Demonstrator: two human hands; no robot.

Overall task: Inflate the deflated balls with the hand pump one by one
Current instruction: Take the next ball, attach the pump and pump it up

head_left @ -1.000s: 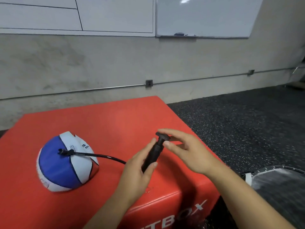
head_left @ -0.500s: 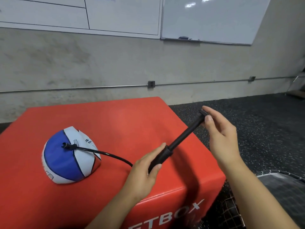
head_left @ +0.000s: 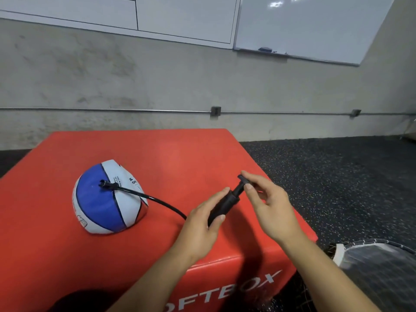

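Even indoor light, slight wide-angle warp

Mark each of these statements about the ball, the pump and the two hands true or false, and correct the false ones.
1. The blue and white deflated ball lies on the red padded box. True.
2. The black hose is detached from the ball. False: it runs to the ball's valve.
3. The left hand grips the black hand pump's barrel. True.
4. The right hand rests flat on the box. False: it pinches the pump's T-handle.
5. The pump rod is fully extended. False: the handle sits near the barrel.
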